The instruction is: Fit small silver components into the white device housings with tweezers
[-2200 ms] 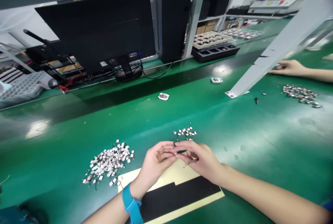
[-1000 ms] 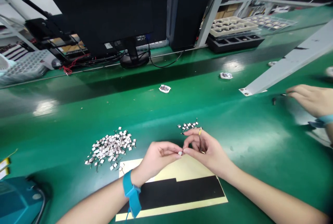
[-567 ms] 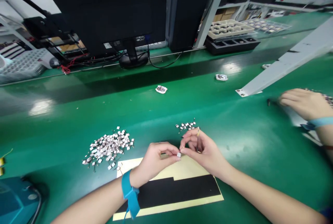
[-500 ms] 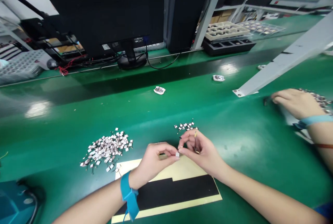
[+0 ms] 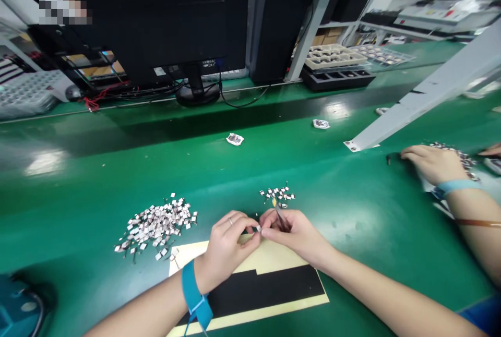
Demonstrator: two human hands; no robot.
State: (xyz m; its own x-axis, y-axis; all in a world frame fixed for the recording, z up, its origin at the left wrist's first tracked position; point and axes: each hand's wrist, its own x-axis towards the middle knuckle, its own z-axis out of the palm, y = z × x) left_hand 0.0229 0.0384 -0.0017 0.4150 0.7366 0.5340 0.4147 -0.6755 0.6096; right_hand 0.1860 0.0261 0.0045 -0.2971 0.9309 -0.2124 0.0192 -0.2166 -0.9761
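My left hand (image 5: 230,240), with a blue wrist strap (image 5: 193,295), pinches a small white square part (image 5: 259,228) between thumb and fingers. My right hand (image 5: 295,230) meets it there, its thumb and fingertips closed at the same part. Tweezers (image 5: 280,216) with a yellow end are tucked in the right hand and point upward. Below both hands lies a yellow sheet with a black strip (image 5: 274,287). A large pile of similar white parts with dark leads (image 5: 158,225) sits to the left. Beyond my right hand is a smaller group of parts (image 5: 278,192).
A co-worker's hand (image 5: 434,161) is beside another pile of parts (image 5: 456,157) at the right. A slanted grey post (image 5: 410,97) stands on the green bench. Two white-rimmed pieces (image 5: 235,139) lie farther back, before a monitor (image 5: 156,24) and stacked trays (image 5: 336,63).
Both hands have come slightly left in view, and their fingertips are closer together around the part. The tweezers now lean more to the left. At the right, the co-worker's hand has shifted slightly.
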